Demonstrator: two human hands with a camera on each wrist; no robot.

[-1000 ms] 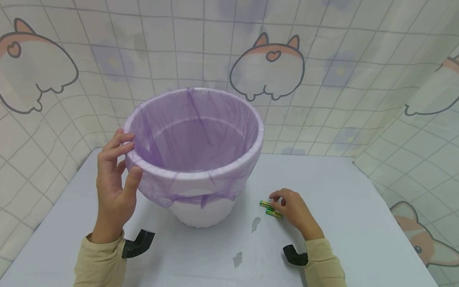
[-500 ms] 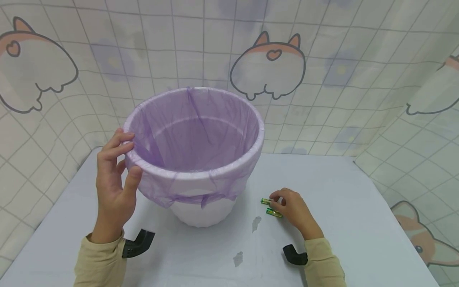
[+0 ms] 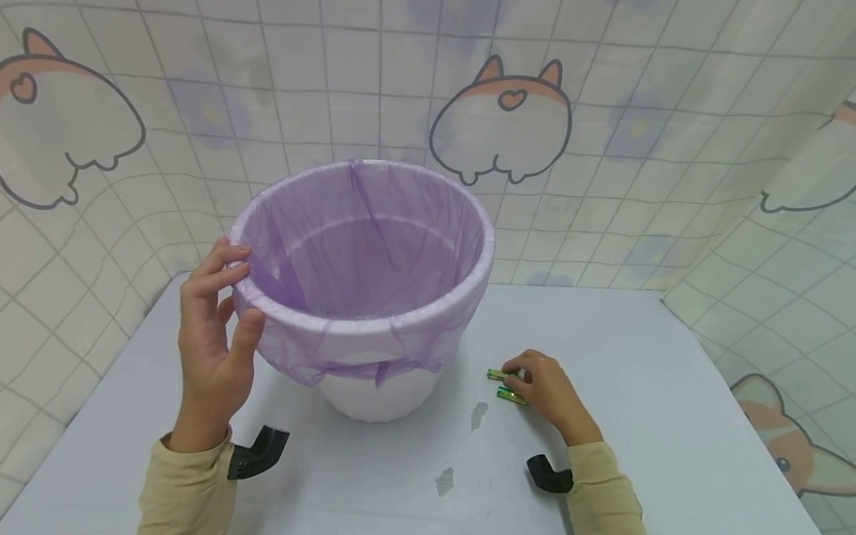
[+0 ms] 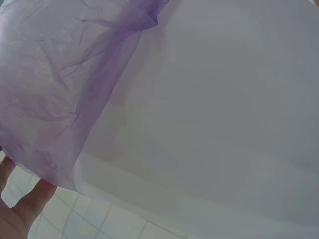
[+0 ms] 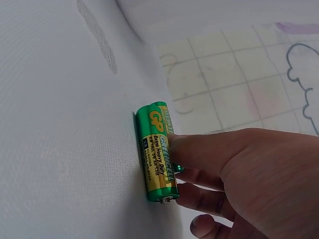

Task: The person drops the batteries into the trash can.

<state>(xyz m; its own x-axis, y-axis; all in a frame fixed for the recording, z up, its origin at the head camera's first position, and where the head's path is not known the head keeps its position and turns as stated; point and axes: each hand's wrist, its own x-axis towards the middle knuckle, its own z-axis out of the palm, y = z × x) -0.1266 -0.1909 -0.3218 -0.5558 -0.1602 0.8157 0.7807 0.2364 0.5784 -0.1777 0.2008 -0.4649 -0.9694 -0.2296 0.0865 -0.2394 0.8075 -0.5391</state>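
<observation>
At the right fingers (image 3: 519, 362), the batteries (image 3: 512, 395) are banded in green and gold. At the left fingers (image 3: 212, 284), the white bin (image 3: 377, 399) is overlaid with a sheer purple liner (image 3: 374, 256). Beyond the fingers, the pale backdrop (image 3: 354, 74) is gridded in grey and patterned with orange-and-white dogs (image 3: 500, 134).

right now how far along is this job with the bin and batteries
Done: the bag lines the bin, folded down outside it. In hand: the left hand holds the bin at its rim; the right hand seems to pinch the farther battery. Left: the nearer battery lies on the table, and if batteries belong in the bin, neither is in yet.
</observation>
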